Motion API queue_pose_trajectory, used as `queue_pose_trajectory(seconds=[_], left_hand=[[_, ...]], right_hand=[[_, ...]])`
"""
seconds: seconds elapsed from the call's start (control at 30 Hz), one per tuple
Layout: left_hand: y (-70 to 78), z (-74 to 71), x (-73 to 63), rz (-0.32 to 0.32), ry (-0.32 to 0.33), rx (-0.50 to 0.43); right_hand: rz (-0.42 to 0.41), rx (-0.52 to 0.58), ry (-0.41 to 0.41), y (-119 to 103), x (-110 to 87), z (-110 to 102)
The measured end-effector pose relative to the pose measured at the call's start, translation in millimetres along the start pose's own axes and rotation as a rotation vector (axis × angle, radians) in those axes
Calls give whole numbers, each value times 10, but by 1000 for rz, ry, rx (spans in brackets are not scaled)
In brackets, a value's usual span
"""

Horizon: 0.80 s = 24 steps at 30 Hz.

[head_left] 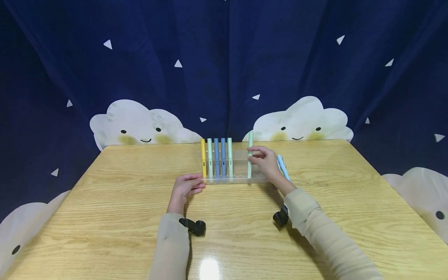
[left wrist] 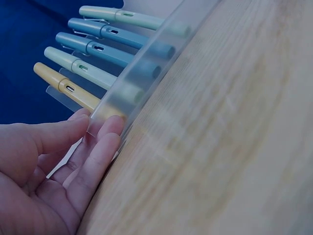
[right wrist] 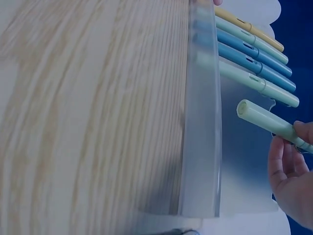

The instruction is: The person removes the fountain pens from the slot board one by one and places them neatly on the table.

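A clear pen rack [head_left: 241,179] stands on the table. In its left part stand a yellow pen [head_left: 203,157], a pale green pen [head_left: 210,155], two blue pens [head_left: 220,157] and another pale green pen [head_left: 230,157]. My left hand [head_left: 186,186] grips the rack's left corner, thumb and fingertips at its front lip [left wrist: 142,83] in the left wrist view. Between thumb and fingers my right hand [head_left: 266,161] pinches a further pale green pen [head_left: 250,155], upright over the rack's right part. In the right wrist view this held pen [right wrist: 266,119] has its lower end apart from the front lip.
Light blue pens [head_left: 283,168] lie on the wooden table [head_left: 231,221] just past the rack's right end, partly behind my right hand. A dark blue curtain [head_left: 224,70] with white clouds hangs behind the table's far edge.
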<state>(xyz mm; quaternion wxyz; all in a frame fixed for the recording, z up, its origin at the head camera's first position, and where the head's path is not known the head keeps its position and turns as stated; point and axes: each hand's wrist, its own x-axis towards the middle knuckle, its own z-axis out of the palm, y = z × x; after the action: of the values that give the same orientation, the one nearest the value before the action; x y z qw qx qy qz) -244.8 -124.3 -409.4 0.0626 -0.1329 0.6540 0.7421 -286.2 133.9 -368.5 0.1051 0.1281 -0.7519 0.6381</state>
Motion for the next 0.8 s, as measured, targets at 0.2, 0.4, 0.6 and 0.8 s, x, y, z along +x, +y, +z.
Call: queue_pose_trajectory(seconds=[0.2, 0.4, 0.6, 0.8], left_hand=[[9, 6, -11, 3, 4, 14], [10, 7, -18, 7, 3, 17], [14, 9, -12, 7, -1, 0], [13, 8, -3, 9, -9, -9]], right_hand=[[1, -24, 9, 5, -29, -114], [-3, -23, -4, 5, -49, -239], [2, -56, 1, 26, -52, -379], [17, -89, -12, 51, -60, -528]])
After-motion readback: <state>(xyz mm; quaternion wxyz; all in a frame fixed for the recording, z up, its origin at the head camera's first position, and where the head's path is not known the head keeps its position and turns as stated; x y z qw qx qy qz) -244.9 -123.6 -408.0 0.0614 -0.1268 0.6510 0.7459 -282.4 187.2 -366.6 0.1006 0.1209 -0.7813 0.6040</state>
